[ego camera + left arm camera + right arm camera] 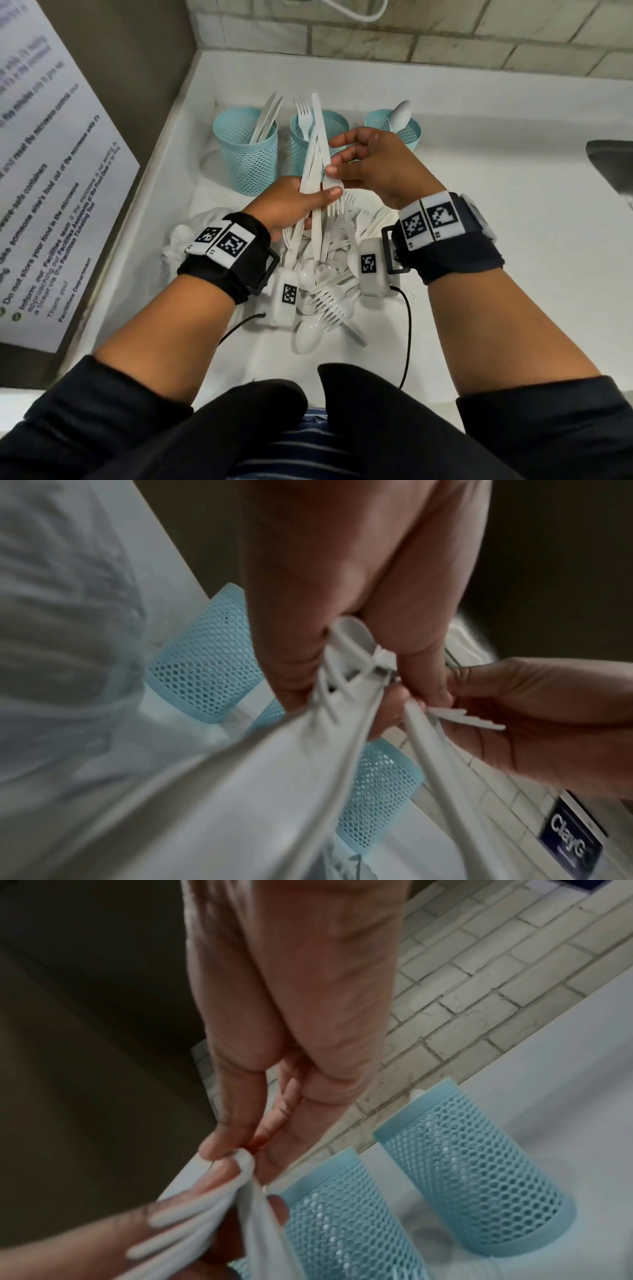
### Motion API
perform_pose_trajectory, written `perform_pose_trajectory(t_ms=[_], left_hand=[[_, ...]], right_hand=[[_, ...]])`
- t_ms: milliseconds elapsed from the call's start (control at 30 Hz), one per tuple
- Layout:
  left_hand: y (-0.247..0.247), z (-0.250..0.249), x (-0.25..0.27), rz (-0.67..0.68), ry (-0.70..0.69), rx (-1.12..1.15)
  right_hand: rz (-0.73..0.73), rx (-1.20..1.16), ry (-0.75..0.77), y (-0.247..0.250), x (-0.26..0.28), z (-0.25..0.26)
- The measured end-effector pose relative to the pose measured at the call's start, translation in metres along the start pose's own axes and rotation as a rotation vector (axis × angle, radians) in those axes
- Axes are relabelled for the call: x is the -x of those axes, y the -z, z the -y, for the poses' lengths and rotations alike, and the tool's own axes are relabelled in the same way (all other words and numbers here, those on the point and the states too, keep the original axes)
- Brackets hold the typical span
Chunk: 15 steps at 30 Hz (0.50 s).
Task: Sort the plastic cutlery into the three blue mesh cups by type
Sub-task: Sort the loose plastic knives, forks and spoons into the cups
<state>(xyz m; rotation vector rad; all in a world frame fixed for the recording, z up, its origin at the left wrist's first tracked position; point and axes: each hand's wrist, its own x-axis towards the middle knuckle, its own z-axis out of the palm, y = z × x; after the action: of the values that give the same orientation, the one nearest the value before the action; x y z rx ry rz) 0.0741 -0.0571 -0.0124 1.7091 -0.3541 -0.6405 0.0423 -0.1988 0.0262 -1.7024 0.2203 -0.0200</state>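
Three blue mesh cups stand in a row at the back: the left cup [248,154] holds knives, the middle cup [303,144] forks, the right cup [407,132] spoons. My left hand [308,205] grips a bundle of white knives and forks [315,161] upright in front of the middle cup. My right hand [332,161] pinches one white piece of that bundle between thumb and forefinger; a fork [337,202] hangs there, tines down. The right wrist view shows the pinch [232,1156] on a handle end [246,1161]. A loose cutlery pile [329,291] lies below my wrists.
A crumpled white plastic bag [185,240] lies left of the pile on the white counter [479,274]. A printed notice [44,171] hangs on the dark left wall, a tiled wall [445,31] runs behind the cups, and a dark object [609,164] sits at the right edge.
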Motion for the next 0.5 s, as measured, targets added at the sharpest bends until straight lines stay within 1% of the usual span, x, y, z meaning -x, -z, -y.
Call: perform_pose_trajectory(t_ms=[133,267,333,400,500], left_hand=[[0.004,0.0,0.0,-0.002,0.045,0.133],[0.006,0.0,-0.004,-0.032,0.041,0.156],[0.008,0.002,-0.006,-0.07,0.031,0.157],[0.01,0.003,-0.008,-0.1,0.028,0.172],[0.014,0.002,-0.009,-0.142,0.033,0.237]], right_hand=[[0.0,-0.083,-0.01,-0.006,-0.005,0.002],[-0.041,-0.128,-0.008,-0.008,-0.007,-0.003],[-0.032,-0.09,-0.053,-0.003,-0.005,-0.008],[0.057,0.028,-0.139,0.005,-0.003,-0.012],[0.263,0.208,-0.309,0.013,0.001,-0.017]])
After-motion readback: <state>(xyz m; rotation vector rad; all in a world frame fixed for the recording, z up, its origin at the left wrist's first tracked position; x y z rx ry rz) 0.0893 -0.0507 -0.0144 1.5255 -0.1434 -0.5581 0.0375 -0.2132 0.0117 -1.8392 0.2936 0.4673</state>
